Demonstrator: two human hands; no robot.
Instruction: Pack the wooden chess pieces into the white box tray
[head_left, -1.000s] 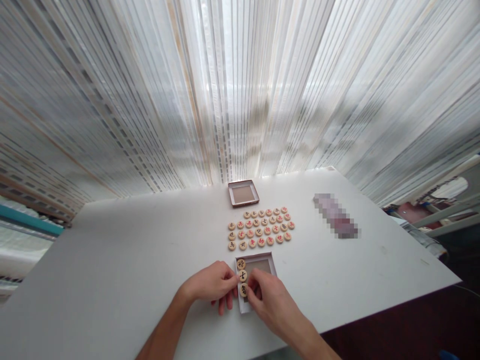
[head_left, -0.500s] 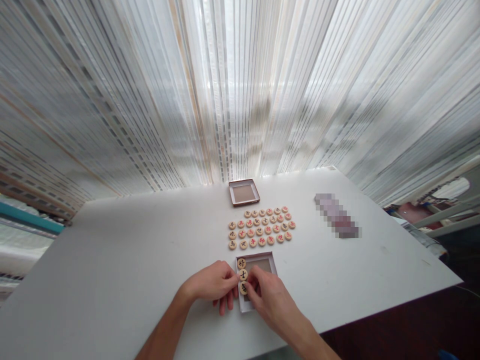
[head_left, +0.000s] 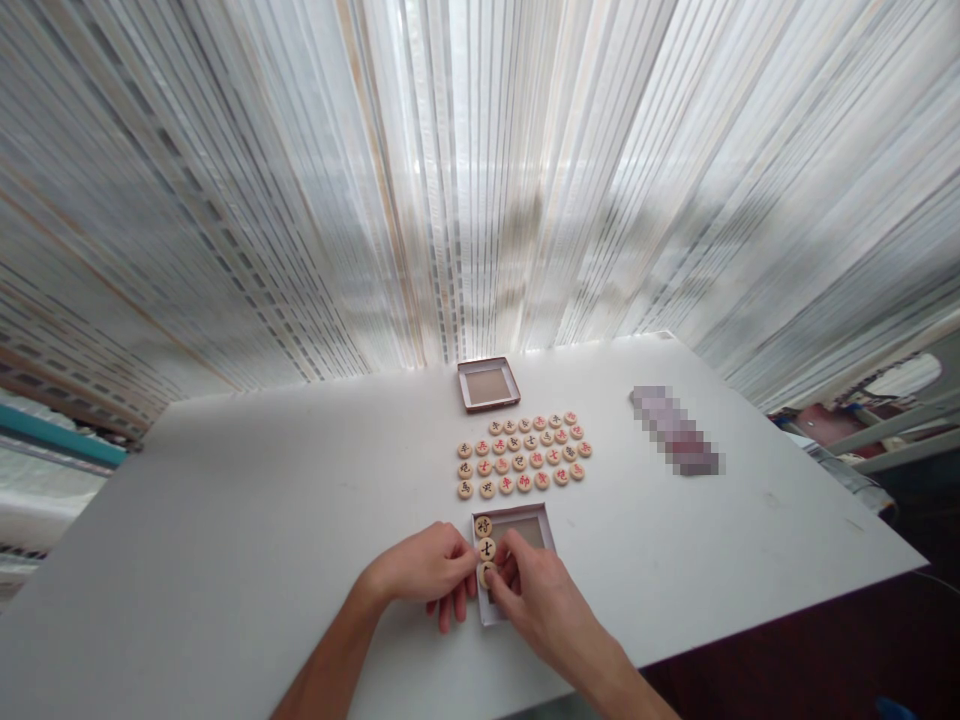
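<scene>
A shallow box [head_left: 548,522] with pale walls lies on the table near me. Along its left wall three round wooden Chinese chess pieces stand in a column: one marked 将 [head_left: 484,527], one marked 士 [head_left: 487,549], and a nearest piece [head_left: 484,575] partly covered by my right thumb. My right hand [head_left: 544,590] reaches over the box with thumb and fingers closed at that nearest piece. At the box's left wall, my left hand [head_left: 427,568] has thumb and index pressed together against the edge; its other fingers hang loosely curled outside.
Beyond the box, several more chess pieces [head_left: 524,482] with red or black characters lie face up in rows. Farther back is a brown-edged lid or tray [head_left: 488,386]. A pixelated object [head_left: 675,430] lies to the right on the white table [head_left: 300,520]. Striped curtains [head_left: 450,180] hang behind.
My right thumb has shifted slightly onto the nearest piece in the box and now hides much of its character. The left hand has stayed practically still.
</scene>
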